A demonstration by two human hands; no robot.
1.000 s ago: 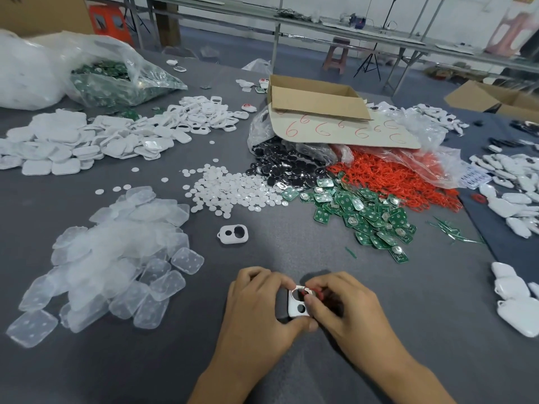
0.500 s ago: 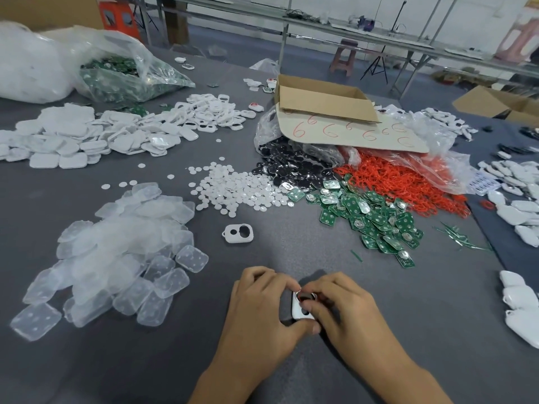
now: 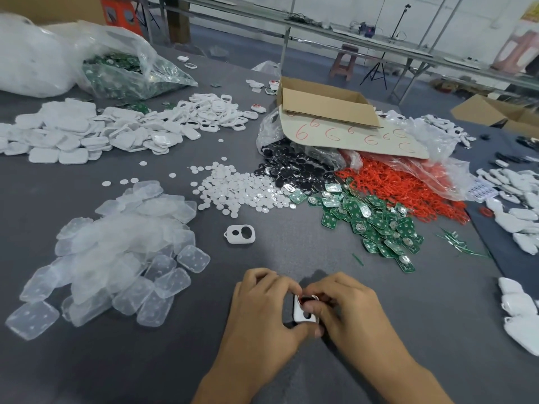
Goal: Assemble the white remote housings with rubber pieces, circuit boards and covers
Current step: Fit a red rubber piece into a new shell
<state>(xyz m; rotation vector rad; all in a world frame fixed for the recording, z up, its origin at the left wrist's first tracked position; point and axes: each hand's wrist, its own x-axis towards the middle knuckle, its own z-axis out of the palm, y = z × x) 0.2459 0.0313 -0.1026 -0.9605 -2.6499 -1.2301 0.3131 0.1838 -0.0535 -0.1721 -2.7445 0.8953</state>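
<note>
The left hand and right hand both pinch one white housing between them, fingers curled round its edges, just over the grey table. Metal-framed benches run behind. From the left: one heap of clear covers, one loose housing, one heap of green boards.

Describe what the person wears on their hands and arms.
Nothing is worn. The left hand and right hand show no gloves, rings or wristbands; the left forearm and right forearm are bare, with no sleeves, down to the picture's edge.
</note>
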